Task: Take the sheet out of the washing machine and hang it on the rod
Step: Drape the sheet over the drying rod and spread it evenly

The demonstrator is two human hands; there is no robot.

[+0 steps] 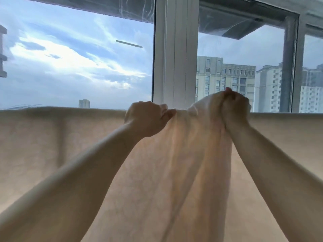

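- The cream sheet (52,145) hangs spread across in front of me, its top edge running level from left to right; the rod beneath it is hidden by the cloth
- My left hand (146,117) pinches a fold at that top edge
- My right hand (233,109) grips a bunched part, lifted a little above the edge
- A window frame (174,49) stands behind, with tower blocks (225,81) and cloudy sky beyond
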